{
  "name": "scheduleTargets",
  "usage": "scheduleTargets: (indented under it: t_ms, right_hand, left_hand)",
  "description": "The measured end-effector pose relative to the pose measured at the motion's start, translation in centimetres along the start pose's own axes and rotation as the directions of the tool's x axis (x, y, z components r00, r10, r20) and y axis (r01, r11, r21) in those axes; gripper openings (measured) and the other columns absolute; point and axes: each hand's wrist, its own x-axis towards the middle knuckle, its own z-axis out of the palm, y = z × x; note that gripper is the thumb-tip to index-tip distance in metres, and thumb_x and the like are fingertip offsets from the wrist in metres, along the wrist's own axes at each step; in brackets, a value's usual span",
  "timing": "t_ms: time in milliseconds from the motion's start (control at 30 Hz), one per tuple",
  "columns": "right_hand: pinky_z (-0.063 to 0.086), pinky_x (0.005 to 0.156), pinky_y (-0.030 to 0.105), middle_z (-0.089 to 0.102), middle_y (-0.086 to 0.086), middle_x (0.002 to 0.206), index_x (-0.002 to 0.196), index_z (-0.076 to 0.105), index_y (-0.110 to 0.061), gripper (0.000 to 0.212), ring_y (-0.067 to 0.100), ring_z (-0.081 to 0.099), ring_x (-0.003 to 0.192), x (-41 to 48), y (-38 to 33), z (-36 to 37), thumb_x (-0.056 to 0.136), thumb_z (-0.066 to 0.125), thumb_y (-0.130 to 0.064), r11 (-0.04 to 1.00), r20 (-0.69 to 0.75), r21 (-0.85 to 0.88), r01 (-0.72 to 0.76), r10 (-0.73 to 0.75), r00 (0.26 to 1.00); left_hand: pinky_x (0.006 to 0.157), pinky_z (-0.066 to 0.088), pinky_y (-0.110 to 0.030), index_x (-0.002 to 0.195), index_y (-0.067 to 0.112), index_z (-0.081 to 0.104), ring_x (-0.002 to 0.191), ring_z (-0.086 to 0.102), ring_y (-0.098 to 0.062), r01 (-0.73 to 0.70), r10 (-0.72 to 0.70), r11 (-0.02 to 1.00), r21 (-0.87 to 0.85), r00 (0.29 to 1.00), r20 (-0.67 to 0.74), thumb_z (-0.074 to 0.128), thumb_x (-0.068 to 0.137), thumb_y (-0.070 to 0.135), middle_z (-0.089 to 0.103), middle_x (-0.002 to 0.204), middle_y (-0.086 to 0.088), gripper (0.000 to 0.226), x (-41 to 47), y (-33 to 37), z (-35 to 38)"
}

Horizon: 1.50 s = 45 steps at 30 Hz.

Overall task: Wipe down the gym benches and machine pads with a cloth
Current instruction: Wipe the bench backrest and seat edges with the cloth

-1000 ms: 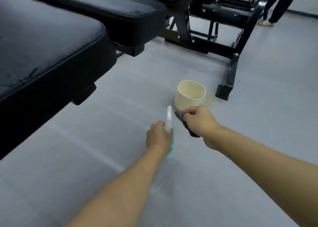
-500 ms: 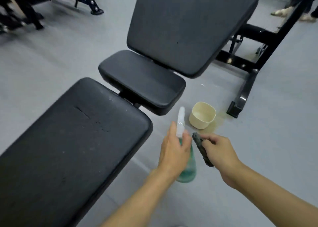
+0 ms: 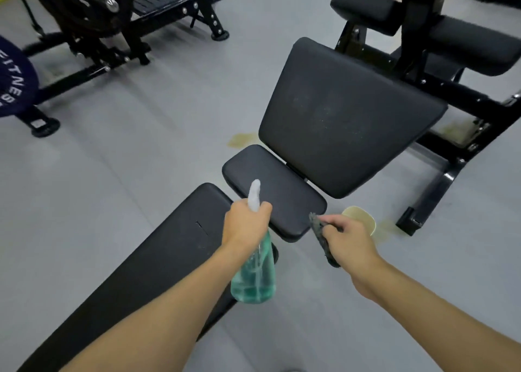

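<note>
2 hands held over a black seat pad [image 3: 270,185]
Left hand [image 3: 245,225] grips a green spray bottle [image 3: 255,275] by its neck; right hand [image 3: 348,242] pinches a dark grey cloth [image 3: 320,236] by the pad's right corner, near a cream cup [image 3: 363,216] on the floor [image 3: 141,146].

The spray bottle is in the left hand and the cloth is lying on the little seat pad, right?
Not quite. In the head view the left hand does hold the spray bottle, but the cloth is not lying on the little seat pad. The right hand pinches it, near the pad's corner.
</note>
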Motion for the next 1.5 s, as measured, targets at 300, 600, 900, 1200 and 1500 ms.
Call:
scheduleTargets:
  t_ms: [300, 600, 900, 1200, 1500]
  right_hand:
    - [0.037, 0.047, 0.022, 0.054, 0.004, 0.069, 0.110, 0.069, -0.020, 0.033, 0.017, 0.041, 0.057, 2.0, -0.7, 1.6, 0.097, 0.042, -0.007, 0.997, -0.019, -0.054, -0.052, 0.051, 0.999]
    - [0.033, 0.047, 0.023, 0.048, 0.004, 0.063, 0.103, 0.068, -0.020, 0.032, 0.018, 0.037, 0.054, 2.9, -1.3, 1.0, 0.097, 0.041, -0.004, 0.996, -0.072, -0.004, -0.092, 0.091, 0.993]
    - [0.033, 0.053, 0.029, 0.047, 0.006, 0.066, 0.073, 0.064, -0.028, 0.043, 0.021, 0.036, 0.057, 2.2, -1.6, -1.6, 0.097, 0.041, -0.001, 0.995, -0.138, 0.029, -0.100, 0.103, 0.985]
    - [0.037, 0.049, 0.026, 0.054, 0.004, 0.071, 0.104, 0.068, -0.021, 0.031, 0.019, 0.043, 0.058, 2.4, 0.4, -4.2, 0.098, 0.042, -0.005, 0.990, -0.211, 0.048, -0.130, 0.137, 0.968]
    - [0.034, 0.038, 0.019, 0.051, 0.001, 0.058, 0.111, 0.070, -0.017, 0.035, 0.016, 0.039, 0.046, 5.5, 8.3, -9.0, 0.095, 0.042, -0.005, 0.993, -0.219, 0.036, -0.112, 0.117, 0.969]
  left_hand:
    - [0.053, 0.040, -0.029, 0.132, 0.017, 0.060, 0.058, 0.048, -0.019, 0.063, -0.078, 0.967, 0.247, 0.996, 0.051, 0.046, 0.092, 0.022, 0.052, 0.059, 0.005, 0.043, 6.0, -0.8, -1.0]
    - [0.065, 0.049, -0.032, 0.140, 0.042, 0.048, 0.068, 0.053, -0.020, -0.073, -0.038, 0.949, 0.306, 0.939, 0.342, 0.043, 0.089, 0.028, 0.058, 0.074, -0.001, 0.053, 6.0, -1.2, 1.0]
    - [0.060, 0.046, -0.029, 0.142, 0.033, 0.050, 0.071, 0.058, -0.021, -0.106, -0.102, 0.892, 0.439, 0.900, 0.424, 0.037, 0.086, 0.034, 0.064, 0.085, -0.003, 0.058, 4.3, -2.4, 4.6]
    - [0.060, 0.040, -0.035, 0.097, 0.023, 0.033, 0.072, 0.050, -0.022, -0.203, 0.036, 0.956, 0.210, 0.796, 0.604, 0.051, 0.096, 0.040, 0.051, 0.088, -0.002, 0.025, 1.3, -2.0, 9.3]
    - [0.069, 0.045, -0.030, 0.125, 0.027, 0.030, 0.078, 0.050, -0.023, -0.360, 0.253, 0.931, 0.067, 0.765, 0.593, 0.059, 0.094, 0.027, 0.053, 0.087, -0.005, 0.043, -0.4, -4.6, 20.5]
